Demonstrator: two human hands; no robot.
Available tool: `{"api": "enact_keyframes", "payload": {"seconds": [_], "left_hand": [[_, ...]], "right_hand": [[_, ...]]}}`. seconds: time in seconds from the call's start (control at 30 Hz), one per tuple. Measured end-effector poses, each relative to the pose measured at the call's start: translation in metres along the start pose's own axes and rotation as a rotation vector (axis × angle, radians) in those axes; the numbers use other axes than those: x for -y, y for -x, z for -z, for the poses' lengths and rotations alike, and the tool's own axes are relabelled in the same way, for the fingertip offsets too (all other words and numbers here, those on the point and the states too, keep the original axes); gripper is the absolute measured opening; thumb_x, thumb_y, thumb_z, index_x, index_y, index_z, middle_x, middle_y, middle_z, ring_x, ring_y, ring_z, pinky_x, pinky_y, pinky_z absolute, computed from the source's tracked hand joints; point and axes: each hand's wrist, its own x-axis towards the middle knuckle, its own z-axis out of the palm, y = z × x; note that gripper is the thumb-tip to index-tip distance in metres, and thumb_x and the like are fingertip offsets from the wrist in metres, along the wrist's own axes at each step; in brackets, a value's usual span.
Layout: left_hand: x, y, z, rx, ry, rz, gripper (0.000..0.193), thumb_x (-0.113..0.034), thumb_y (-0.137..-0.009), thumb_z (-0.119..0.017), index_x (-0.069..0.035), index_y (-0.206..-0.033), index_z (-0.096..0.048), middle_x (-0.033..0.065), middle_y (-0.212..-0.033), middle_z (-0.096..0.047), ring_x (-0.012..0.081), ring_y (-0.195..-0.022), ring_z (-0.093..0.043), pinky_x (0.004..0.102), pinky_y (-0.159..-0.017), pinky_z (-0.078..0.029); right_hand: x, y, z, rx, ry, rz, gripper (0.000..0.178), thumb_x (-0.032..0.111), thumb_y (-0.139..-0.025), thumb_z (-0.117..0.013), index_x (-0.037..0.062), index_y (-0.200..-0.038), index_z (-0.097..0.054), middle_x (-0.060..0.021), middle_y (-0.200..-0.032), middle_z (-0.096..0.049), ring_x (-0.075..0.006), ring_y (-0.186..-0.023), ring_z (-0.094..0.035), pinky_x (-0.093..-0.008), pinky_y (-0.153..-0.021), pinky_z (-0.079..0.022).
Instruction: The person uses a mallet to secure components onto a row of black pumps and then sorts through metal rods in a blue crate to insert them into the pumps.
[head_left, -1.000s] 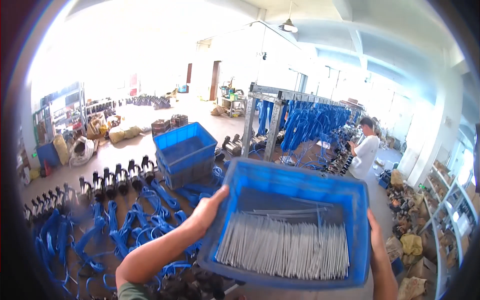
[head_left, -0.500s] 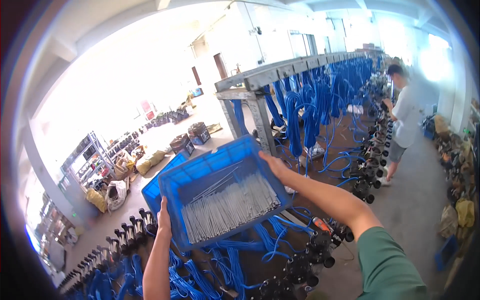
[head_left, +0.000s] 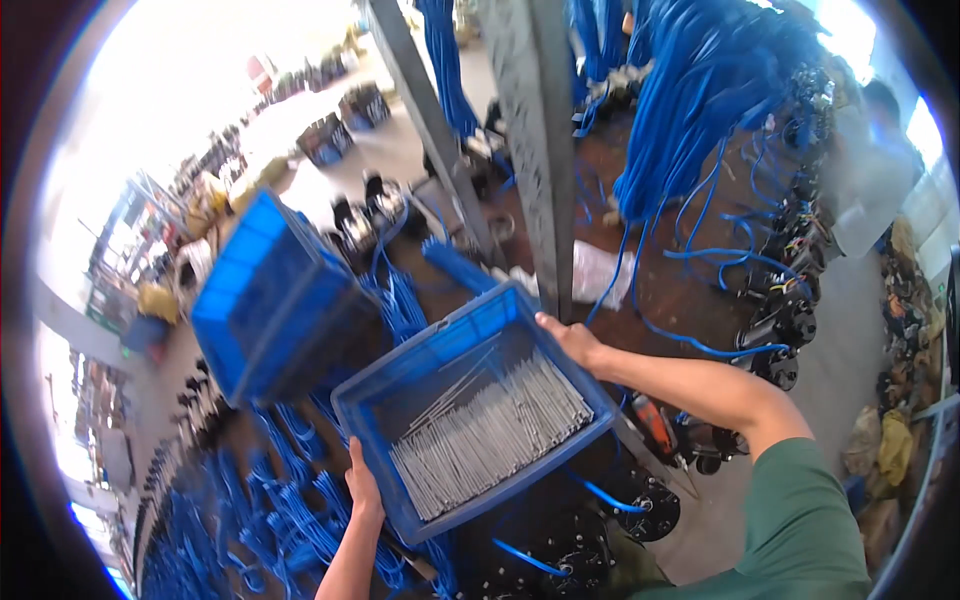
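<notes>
Change: the crate (head_left: 470, 410) now sits lower and nearer your body than half a second ago, and the grey post (head_left: 540, 150) fills the middle of your view.
Crate: you hold it in the air, tilted, above blue hoses (head_left: 280, 500) and black motors (head_left: 640, 505) on the floor, just beside a second blue crate (head_left: 270, 300).
Load: thin grey metal rods (head_left: 490, 435) lie side by side, bunched toward the near wall.
Carrying: level the crate so the rods do not slide; keep its far corner off the post.
Left grip: your left hand (head_left: 362, 487) is closed on the near rim, fingers under the edge.
Right grip: your right hand (head_left: 568, 340) is closed on the far corner, just beside the post.
Nearby: another person (head_left: 870, 170) stands by hanging hoses.
</notes>
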Motion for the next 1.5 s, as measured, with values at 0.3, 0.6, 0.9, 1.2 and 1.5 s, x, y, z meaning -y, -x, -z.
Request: {"api": "enact_keyframes", "payload": {"seconds": [0.3,0.6,0.9,1.2,1.5], "left_hand": [[0.011,-0.004,0.002,-0.029,-0.43,-0.104,0.078,-0.067,-0.099,-0.046,0.006,-0.087,-0.069,0.0202,-0.081,-0.067,0.0272,-0.083,-0.064,0.044,-0.078,-0.047],[-0.07,0.045,-0.08,0.174,-0.673,-1.206,0.006,-0.006,-0.085,-0.067,-0.003,-0.089,-0.064,0.0145,-0.089,-0.064,0.0348,-0.09,-0.061,0.0446,-0.079,-0.05],[-0.031,-0.004,-0.14,0.267,-0.715,-0.856,0.015,-0.008,-0.083,-0.065,0.002,-0.091,-0.073,0.0197,-0.086,-0.073,0.0358,-0.083,-0.072,0.0418,-0.077,-0.056],[-0.026,0.032,-0.116,0.265,-0.588,-0.779,0.017,-0.011,-0.088,-0.067,0.002,-0.098,-0.071,0.0165,-0.079,-0.072,0.0265,-0.073,-0.072,0.034,-0.071,-0.055],[-0.014,0.045,-0.165,0.581,-0.346,-0.566,0.025,-0.004,-0.091,-0.064,0.006,-0.114,-0.066,0.0122,-0.093,-0.073,0.0158,-0.083,-0.071,0.031,-0.078,-0.058]], "right_hand": [[0.018,0.011,0.02,-0.08,0.753,0.243,0.101,0.081,-0.093,-0.03,-0.0105,-0.084,-0.072,-0.0301,-0.08,-0.07,-0.0398,-0.093,-0.072,-0.0467,-0.083,-0.052],[0.073,0.078,-0.056,-0.272,1.227,0.84,0.032,0.037,-0.09,-0.067,0.006,-0.099,-0.065,-0.0138,-0.094,-0.068,-0.0334,-0.09,-0.071,-0.0462,-0.075,-0.059],[0.051,-0.027,-0.121,-0.01,1.337,0.252,0.052,0.034,-0.077,-0.08,0.0008,-0.116,-0.072,-0.0238,-0.121,-0.069,-0.0365,-0.113,-0.068,-0.0444,-0.096,-0.056],[0.051,-0.044,-0.124,-0.032,1.208,0.129,0.042,0.024,-0.079,-0.073,0.0025,-0.116,-0.073,-0.0241,-0.122,-0.069,-0.0365,-0.116,-0.067,-0.0444,-0.096,-0.056],[0.049,0.005,-0.091,-0.098,1.124,0.327,0.036,0.027,-0.077,-0.074,-0.0012,-0.099,-0.076,-0.0249,-0.103,-0.072,-0.0346,-0.103,-0.072,-0.0428,-0.091,-0.057]]}}
